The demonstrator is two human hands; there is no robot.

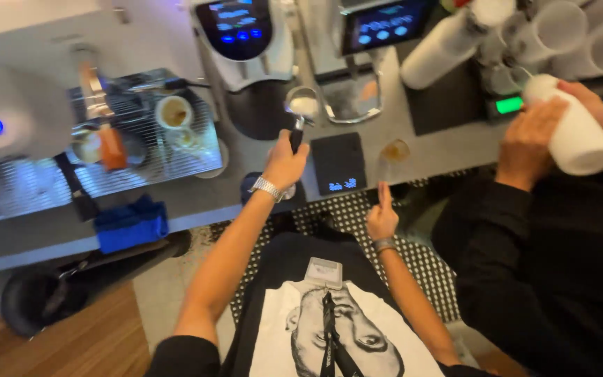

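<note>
At the grey counter (413,150), head view | black-handled steel portafilter (301,112) is gripped by left hand (284,164), fingers wrapped round the handle, basket under the grinder (246,42) | right hand (382,218) empty, one finger raised, beside the black scale (338,162) | judgement: basket best kept level and centred.

A single head-worn camera looks steeply down from above the person's chest, facing forward over a grey counter (413,150), close enough that both forearms fill the middle; no second view exists.
</note>
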